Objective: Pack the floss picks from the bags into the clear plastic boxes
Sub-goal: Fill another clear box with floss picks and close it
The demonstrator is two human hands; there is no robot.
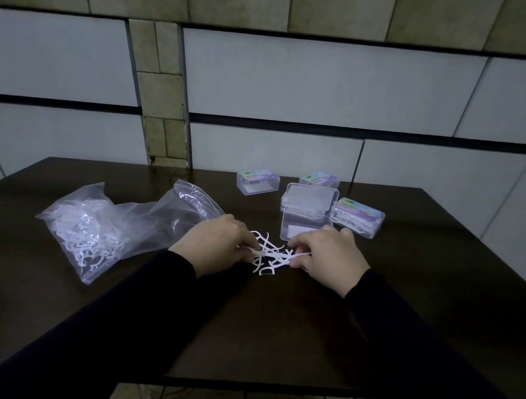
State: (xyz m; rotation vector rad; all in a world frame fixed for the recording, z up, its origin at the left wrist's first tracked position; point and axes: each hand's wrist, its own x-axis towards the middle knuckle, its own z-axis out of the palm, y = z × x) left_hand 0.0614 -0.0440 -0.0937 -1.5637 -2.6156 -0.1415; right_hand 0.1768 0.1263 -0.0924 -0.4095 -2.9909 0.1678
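Note:
A small heap of white floss picks (268, 254) lies on the dark table between my hands. My left hand (215, 243) pinches picks at the heap's left side. My right hand (327, 258) pinches a pick at the heap's right side. Just behind the heap stands an open clear plastic box (304, 228) with its lid raised. A crumpled clear bag (94, 227) holding several picks lies to the left, and a second clear bag (191, 203) lies beside it.
Three closed clear boxes with coloured labels stand behind: one at back left (258, 182), one at back centre (319, 178), one at right (357, 221) filled with picks. The dark table (443, 290) abuts a tiled wall; its front edge is near me.

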